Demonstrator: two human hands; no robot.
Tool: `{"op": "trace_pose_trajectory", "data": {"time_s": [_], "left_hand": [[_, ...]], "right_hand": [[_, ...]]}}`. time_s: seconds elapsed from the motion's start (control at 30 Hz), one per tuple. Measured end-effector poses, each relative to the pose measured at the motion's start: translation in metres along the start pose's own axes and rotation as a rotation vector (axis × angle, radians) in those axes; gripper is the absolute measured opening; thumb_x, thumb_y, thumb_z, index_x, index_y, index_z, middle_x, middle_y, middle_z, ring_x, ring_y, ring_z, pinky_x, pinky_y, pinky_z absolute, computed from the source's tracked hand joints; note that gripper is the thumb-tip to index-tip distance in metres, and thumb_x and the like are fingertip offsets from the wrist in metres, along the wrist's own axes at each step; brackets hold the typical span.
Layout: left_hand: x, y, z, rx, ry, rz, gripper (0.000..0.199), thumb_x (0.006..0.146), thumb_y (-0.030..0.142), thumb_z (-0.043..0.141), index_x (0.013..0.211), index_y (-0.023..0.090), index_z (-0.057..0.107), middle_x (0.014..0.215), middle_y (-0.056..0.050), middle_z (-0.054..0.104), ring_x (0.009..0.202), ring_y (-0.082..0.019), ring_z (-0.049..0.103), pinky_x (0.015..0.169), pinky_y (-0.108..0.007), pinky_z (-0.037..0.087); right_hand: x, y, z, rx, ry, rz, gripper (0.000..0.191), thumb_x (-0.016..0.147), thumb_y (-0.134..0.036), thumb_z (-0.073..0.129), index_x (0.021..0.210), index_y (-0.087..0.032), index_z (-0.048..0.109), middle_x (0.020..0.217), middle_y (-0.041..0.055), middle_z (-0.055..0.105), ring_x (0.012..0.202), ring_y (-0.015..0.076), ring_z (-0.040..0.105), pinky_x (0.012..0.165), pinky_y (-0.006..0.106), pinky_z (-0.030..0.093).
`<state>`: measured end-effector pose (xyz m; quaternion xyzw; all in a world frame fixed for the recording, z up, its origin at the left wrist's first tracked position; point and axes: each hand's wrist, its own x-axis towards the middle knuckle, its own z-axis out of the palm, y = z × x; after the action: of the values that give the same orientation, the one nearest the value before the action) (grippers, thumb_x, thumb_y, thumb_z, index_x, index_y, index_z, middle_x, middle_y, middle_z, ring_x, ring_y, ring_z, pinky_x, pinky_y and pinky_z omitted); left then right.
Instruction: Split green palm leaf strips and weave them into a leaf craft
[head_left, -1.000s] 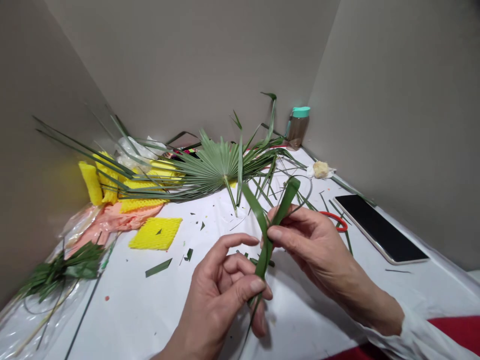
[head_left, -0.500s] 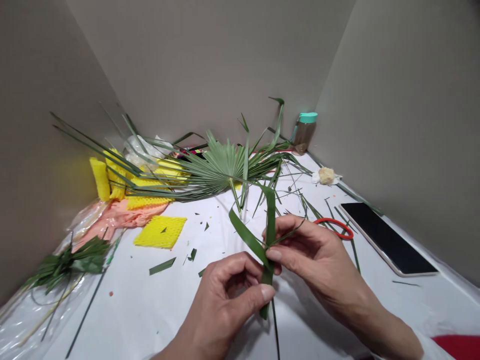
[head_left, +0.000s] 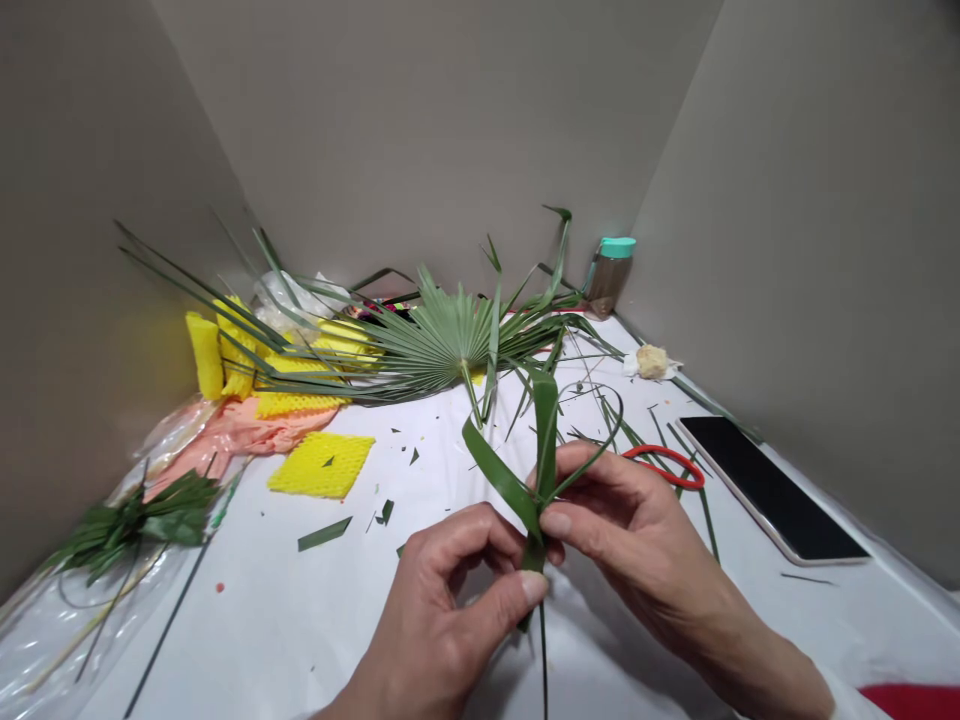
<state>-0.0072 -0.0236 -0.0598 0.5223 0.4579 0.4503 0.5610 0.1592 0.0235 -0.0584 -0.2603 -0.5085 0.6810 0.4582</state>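
Observation:
Between my two hands is a green leaf strip (head_left: 504,478), bent so that one arm rises to the left and a wider folded one stands upright. My left hand (head_left: 469,610) pinches its lower end between thumb and fingers. Just above, my right hand (head_left: 637,530) grips the strip where the arms cross. A thin leaf strand (head_left: 621,420) loops up and over my right fingers. A narrow dark stem hangs down below the pinch. The fingertips behind the leaf are partly hidden.
Behind lies a large fan palm leaf (head_left: 457,335). Yellow foam netting (head_left: 322,465) and a tied leaf bundle (head_left: 142,525) are left. To the right are red-handled scissors (head_left: 664,465), a phone (head_left: 772,490), a bottle (head_left: 609,278) and crumpled tissue (head_left: 651,362). Leaf scraps lie about.
The thin strand now arches in a wider loop above my right hand. The upright part of the strip has turned slightly and looks broader. Both hands keep their hold, and the view has shifted a little.

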Motion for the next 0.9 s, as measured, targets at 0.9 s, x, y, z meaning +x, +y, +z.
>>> {"op": "trace_pose_trajectory", "data": {"time_s": [0.9], "left_hand": [[-0.004,0.016,0.037,0.231,0.246,0.258,0.016,0.088,0.029,0.066,0.076,0.019,0.065,0.079,-0.003,0.065,0.080,-0.020,0.060,0.076,-0.029,0.048]], "right_hand": [[-0.025,-0.016,0.005,-0.458,0.247,-0.463,0.005,0.091,-0.027,0.070,0.094,-0.029,0.066,0.085,-0.0021,0.071,0.076,0.0142,0.068,0.070,0.024,0.054]]}}
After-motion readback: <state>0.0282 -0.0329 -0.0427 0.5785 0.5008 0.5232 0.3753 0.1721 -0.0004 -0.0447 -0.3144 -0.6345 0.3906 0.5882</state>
